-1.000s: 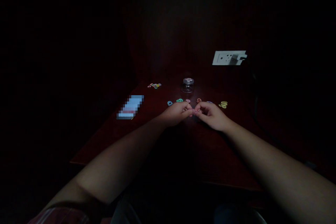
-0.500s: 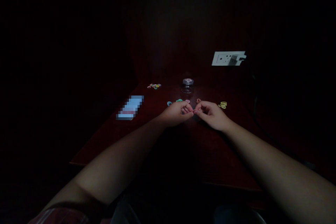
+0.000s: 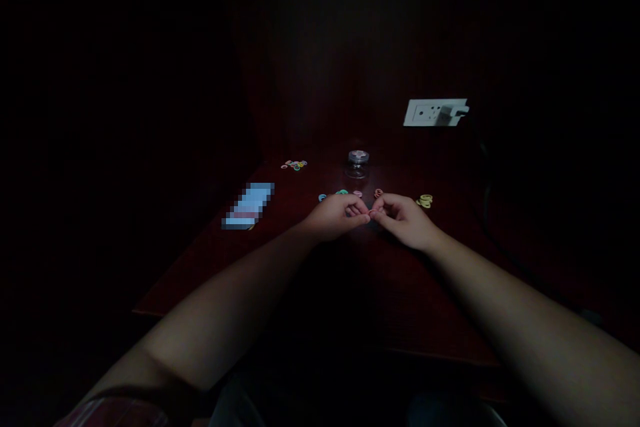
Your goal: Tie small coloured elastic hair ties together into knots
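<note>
Over the dark red table, my left hand (image 3: 339,217) and my right hand (image 3: 404,219) meet at the fingertips, both pinched on a small pink hair tie (image 3: 371,212). Just beyond them lies a row of small hair ties sorted by colour: blue (image 3: 323,198), green (image 3: 342,193), pink (image 3: 357,193), orange-red (image 3: 379,193) and, right of my right hand, yellow (image 3: 425,201). My hands partly cover the blue, green and orange-red ones. Behind the row stands a clear lidded jar (image 3: 358,165).
A mixed pile of coloured hair ties (image 3: 295,165) lies at the back left. A phone with a blurred screen (image 3: 249,205) rests on the left of the table (image 3: 200,280). On the back wall is a white socket plate (image 3: 435,113) with a plug, whose dark cable (image 3: 486,207) hangs down at the right.
My hands stay almost in place, fingertips shifting slightly on the pink hair tie. Purple hair ties seen behind my right hand a second ago are now hidden.
</note>
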A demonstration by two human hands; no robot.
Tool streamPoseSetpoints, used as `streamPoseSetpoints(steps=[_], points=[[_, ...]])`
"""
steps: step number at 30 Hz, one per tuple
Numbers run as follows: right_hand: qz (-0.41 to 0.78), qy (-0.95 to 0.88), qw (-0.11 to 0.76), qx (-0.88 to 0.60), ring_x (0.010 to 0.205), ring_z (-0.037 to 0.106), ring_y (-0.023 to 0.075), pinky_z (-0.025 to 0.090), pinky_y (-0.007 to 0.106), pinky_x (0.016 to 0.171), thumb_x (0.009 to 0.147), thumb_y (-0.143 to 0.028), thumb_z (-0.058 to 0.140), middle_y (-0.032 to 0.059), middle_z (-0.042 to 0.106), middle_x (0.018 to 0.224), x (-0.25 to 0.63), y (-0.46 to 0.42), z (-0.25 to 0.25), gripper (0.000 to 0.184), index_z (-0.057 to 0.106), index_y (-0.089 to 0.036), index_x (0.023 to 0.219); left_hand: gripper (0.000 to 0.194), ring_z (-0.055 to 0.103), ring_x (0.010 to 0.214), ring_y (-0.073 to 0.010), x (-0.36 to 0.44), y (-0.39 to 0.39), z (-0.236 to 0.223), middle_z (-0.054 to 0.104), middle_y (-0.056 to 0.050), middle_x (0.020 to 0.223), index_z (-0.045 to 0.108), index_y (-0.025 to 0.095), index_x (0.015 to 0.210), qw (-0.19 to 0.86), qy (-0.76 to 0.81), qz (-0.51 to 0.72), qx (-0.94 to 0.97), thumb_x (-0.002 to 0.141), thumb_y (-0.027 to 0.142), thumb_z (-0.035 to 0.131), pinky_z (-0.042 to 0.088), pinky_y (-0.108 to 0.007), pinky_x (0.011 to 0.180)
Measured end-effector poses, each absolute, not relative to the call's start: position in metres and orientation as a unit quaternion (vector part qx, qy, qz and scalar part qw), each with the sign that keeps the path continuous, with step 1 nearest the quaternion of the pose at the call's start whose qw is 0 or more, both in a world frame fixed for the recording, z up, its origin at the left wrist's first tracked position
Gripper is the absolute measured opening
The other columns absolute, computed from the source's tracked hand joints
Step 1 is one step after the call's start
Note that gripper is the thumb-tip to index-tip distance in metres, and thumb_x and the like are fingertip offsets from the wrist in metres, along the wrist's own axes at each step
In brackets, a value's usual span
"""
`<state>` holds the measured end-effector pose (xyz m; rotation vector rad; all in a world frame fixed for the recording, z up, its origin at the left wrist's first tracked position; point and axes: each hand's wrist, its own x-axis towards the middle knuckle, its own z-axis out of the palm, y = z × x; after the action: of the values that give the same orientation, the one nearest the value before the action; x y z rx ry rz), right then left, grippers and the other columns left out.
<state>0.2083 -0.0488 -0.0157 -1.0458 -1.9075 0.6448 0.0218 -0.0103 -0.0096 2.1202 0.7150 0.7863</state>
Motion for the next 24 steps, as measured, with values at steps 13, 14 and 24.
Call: streamPoseSetpoints(steps=[13,14,24], points=[[0.251,-0.763,0.425,-0.419,0.054,0.041,0.0111,0.033,0.025,0.052,0.081,-0.034,0.058,-0.0025,0.048,0.060,0.2092,-0.0483,-0.0164,0.019,0.056,-0.018,0.072,0.013,0.051,0.060,-0.0071,0.0228,-0.0112,-0.0088,0.059,0.001,0.069,0.061,0.012,0.075,0.383,0.287,0.311,0.821,0.077,0.024,0.065,0.040,-0.020,0.058],[0.248,-0.763,0.425,-0.419,0.054,0.041,0.0111,0.033,0.025,0.052,0.081,-0.035,0.059,-0.0026,0.048,0.059,0.2090,-0.0486,-0.0161,0.019,0.056,-0.018,0.072,0.013,0.051,0.060,-0.0072,0.0229,-0.0107,-0.0093,0.059,0.001,0.069,0.061,0.012,0.075,0.383,0.286,0.311,0.822,0.077,0.024,0.065,0.040,-0.020,0.058],[0.240,-0.759,0.435,-0.420,0.055,0.041,0.0105,0.033,0.025,0.053,0.081,-0.033,0.059,-0.0025,0.048,0.059,0.2085,-0.0483,-0.0156,0.019,0.058,-0.016,0.072,0.013,0.055,0.062,-0.0087,0.0219,-0.0085,-0.0112,0.062,-0.002,0.071,0.063,0.011,0.078,0.376,0.296,0.291,0.829,0.075,0.023,0.067,0.042,-0.020,0.057]])
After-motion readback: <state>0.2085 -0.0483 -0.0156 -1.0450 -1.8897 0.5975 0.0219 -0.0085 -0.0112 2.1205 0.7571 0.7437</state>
